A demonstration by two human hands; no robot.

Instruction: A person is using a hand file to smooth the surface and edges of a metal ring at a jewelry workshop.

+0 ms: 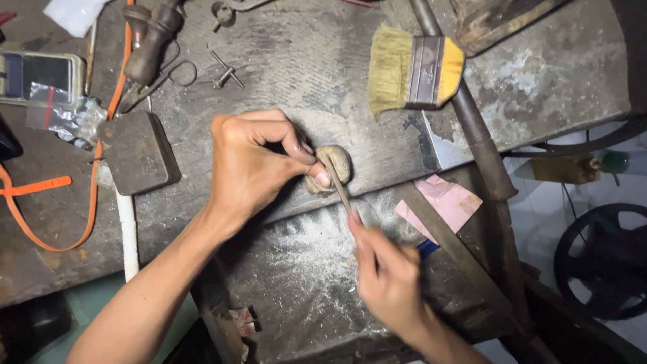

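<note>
My left hand grips a small rounded tan carved piece and presses it against the edge of the worn grey workbench. My right hand, slightly blurred, holds a thin rod-like tool whose tip rests on the piece. Pale dust covers the lower dark surface beneath both hands.
A flat paintbrush with a yellow handle lies at the bench's right. A dark square block, pliers, an orange strap, a small device and a plastic bag sit at left. A rusty pipe and pink paper lie at right.
</note>
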